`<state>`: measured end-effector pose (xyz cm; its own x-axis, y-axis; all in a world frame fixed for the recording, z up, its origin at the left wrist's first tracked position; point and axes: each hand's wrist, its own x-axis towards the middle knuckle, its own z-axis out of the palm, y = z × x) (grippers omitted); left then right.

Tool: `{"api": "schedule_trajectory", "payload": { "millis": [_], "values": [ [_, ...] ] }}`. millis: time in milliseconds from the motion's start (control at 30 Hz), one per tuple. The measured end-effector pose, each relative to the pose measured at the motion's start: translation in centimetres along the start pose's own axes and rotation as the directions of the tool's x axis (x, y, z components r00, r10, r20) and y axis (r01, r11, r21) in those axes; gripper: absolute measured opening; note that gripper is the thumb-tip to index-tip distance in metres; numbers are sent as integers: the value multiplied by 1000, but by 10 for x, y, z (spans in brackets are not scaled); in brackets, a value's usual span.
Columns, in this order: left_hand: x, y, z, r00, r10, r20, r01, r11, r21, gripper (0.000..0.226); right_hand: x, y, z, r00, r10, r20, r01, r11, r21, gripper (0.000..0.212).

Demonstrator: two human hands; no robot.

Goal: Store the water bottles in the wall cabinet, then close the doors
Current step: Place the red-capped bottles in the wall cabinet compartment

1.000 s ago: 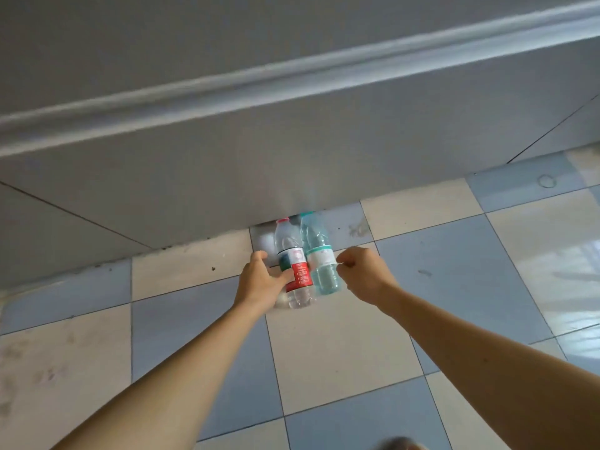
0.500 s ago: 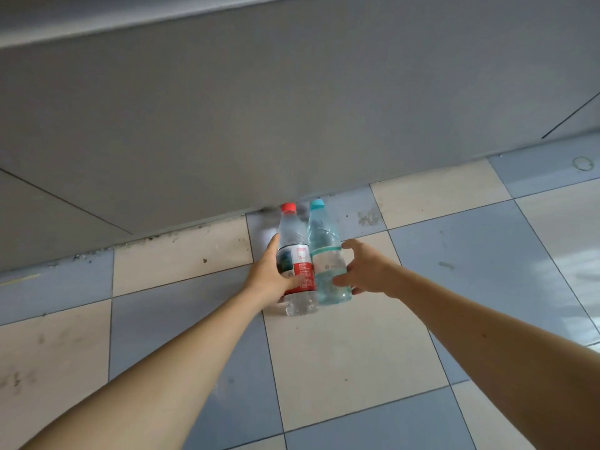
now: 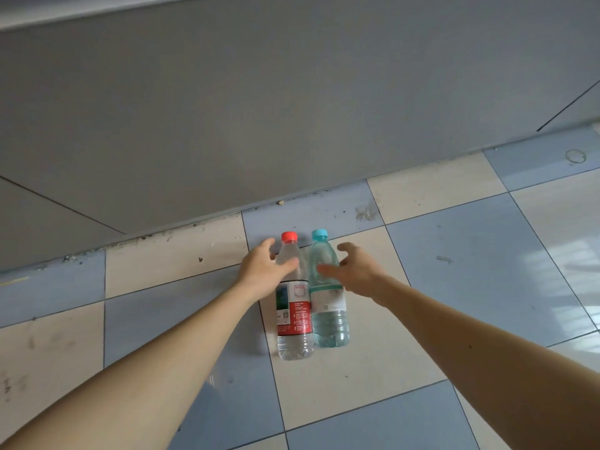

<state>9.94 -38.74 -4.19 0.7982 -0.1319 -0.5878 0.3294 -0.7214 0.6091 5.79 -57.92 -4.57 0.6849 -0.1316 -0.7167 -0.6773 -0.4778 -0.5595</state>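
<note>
Down on the checkered floor, two water bottles stand upright side by side, touching, just out from the foot of the grey wall. Both hands are closing in on them! The left hand sits at the shoulder of the red-capped bottle, fingers spread and loosely curved, the thumb lying across the clear plastic, but it looks like a touch, not a firm hold. The right hand hovers at the shoulder of the blue-capped bottle, fingers splayed, the thumb reaching across its front; nothing wrapped yet, by the look of it.

So this reads as the pickup, the very start of the job: neither bottle has left the tiles, and no cabinet or doors show anywhere in the view. The next move calls for each hand to wrap fully around its own bottle near the shoulder or the label band, then lift straight up. The two are pressed together, so a lopsided grab could tip one into the other.

On the labels: the red-capped bottle carries a red and white wrap with a green patch and what seem to be small code squares; the blue-capped one has a pale band edged in teal. The print on both is too small to read, and no brand can be made out.
</note>
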Motion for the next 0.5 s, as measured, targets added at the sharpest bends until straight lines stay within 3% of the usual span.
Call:
{"api": "schedule_trajectory", "payload": {
  "millis": [133, 333, 500],
  "values": [
    [9, 11, 12, 1000, 2, 0, -2, 998, -60, 67, 8, -12, 13, 994, -60, -92, 63, 997, 36, 80],
    [14, 13, 10, 998, -22, 57, 31, 987, -159, 54, 11, -18, 10, 999, -34, -12, 36, 993, 111, 75],
    [1, 15, -7, 994, 107, -5, -104, 957, -270, 36, -4, -35, -10, 985, -170, -22, 171, 964, 205, 79]
  ]
}}
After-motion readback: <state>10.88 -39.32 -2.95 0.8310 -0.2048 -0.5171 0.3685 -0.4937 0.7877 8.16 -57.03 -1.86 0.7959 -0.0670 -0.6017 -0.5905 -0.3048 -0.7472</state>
